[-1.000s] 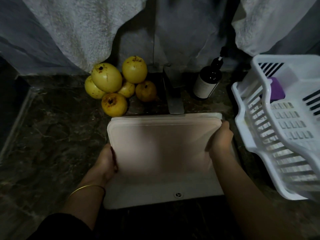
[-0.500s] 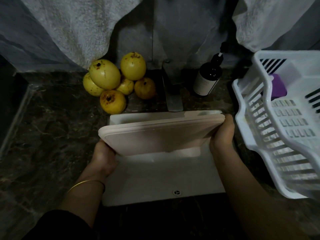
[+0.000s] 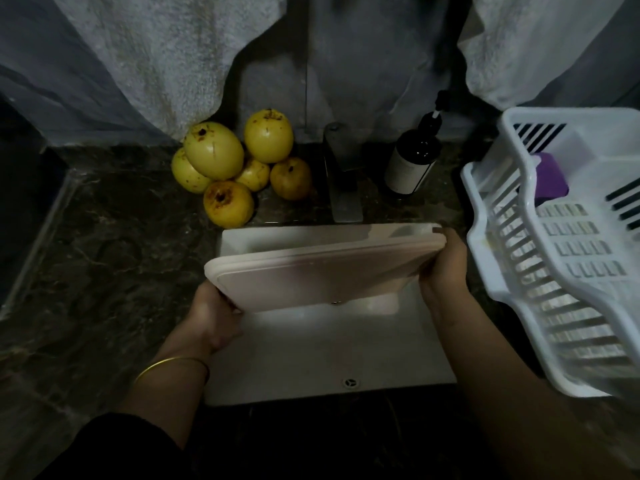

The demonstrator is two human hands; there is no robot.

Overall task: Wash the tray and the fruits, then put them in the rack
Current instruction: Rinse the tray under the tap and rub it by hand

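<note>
Tray: pale pink tray [image 3: 311, 277], held tilted above the white sink [image 3: 311, 358].
Left hand: left hand [image 3: 214, 317] grips the tray's 8 o'clock corner, fingers curled under it and out of sight.
Right hand: right hand [image 3: 445, 268] clasps the 3 o'clock edge, fingers wrapped round the rim.
Fruits: yellow fruits [image 3: 239, 168] piled on the dark counter [image 3: 121, 254], 11 o'clock from the sink.
Rack: white rack [image 3: 554, 237], 3 o'clock from the sink, near the right hand.

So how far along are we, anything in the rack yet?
Done: nothing yet; the rack holds only a purple item. In hand: left hand and right hand grip the pink tray by its ends, tilted over the sink, with no water visible from the tap. Left: washing the tray and the six yellow fruits piled on the counter, then racking them all.
</note>
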